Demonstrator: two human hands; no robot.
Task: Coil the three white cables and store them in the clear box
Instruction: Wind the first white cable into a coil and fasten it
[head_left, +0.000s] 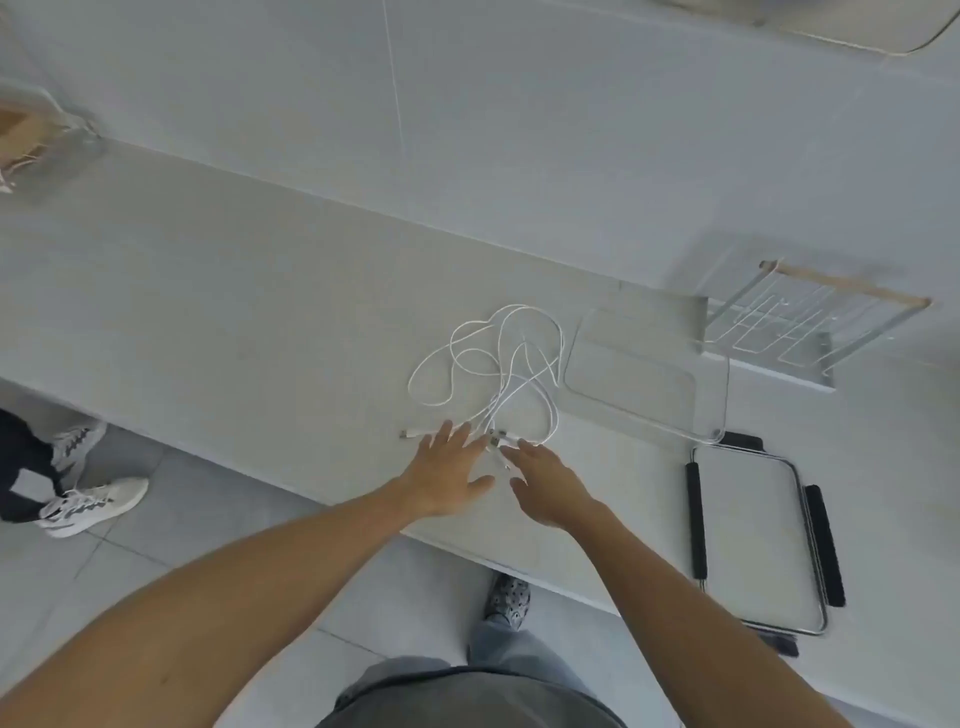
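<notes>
The white cables (498, 358) lie in a loose tangle on the pale counter, with their plug ends gathered near the front edge. One plug (413, 433) sticks out to the left. My left hand (449, 475) is spread flat, fingers apart, its fingertips reaching the plug ends. My right hand (548, 480) hovers just right of it, fingers loosely apart over the same ends. Neither hand grips a cable. The clear box (641, 371) stands just right of the tangle.
A tray with black handles (750, 535) lies at the counter's front right. A white wire rack with a wooden bar (810, 322) stands behind the box. Another person's legs and sneakers (78, 483) are on the floor at left. A clear container (36, 140) sits far left.
</notes>
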